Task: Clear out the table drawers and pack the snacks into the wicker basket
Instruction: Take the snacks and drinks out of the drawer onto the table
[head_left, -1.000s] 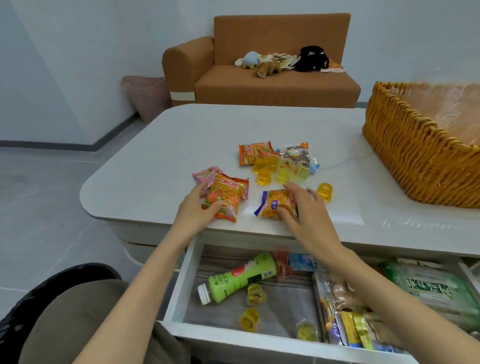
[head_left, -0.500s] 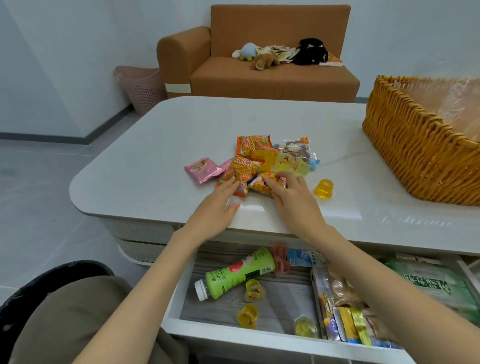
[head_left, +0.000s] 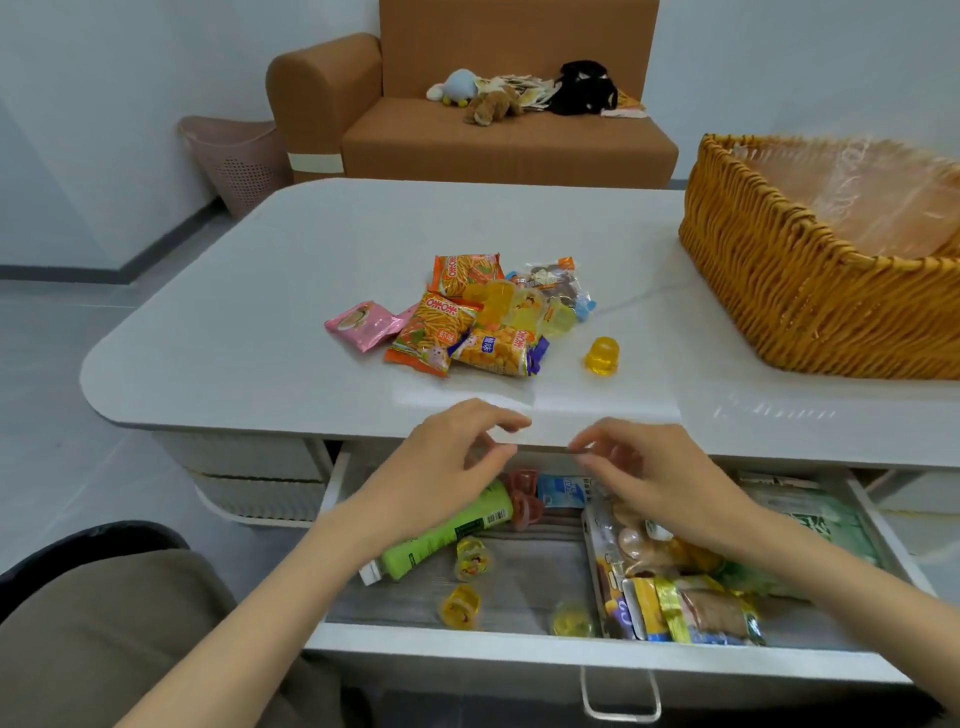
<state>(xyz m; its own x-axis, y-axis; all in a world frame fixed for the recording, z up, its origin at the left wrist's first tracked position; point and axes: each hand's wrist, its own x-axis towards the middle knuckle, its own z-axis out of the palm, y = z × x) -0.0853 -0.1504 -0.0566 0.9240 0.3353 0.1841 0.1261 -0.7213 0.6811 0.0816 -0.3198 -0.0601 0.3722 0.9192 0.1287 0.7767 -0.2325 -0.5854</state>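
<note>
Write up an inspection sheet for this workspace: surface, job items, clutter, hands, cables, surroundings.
Surface: white table, drawer beneath pulled open.
Job's things: snack pile mid-table, yellow jelly cup beside it, apart; wicker basket at right, no snacks visible inside; green bottle, jelly cups, packets in drawer.
Clutter: nothing seen.
Hands: left hand and right hand above the drawer, fingers loosely curled, holding nothing.
Cables: nothing seen.
Surroundings: orange sofa with plush toys; pink bin by wall.
</note>
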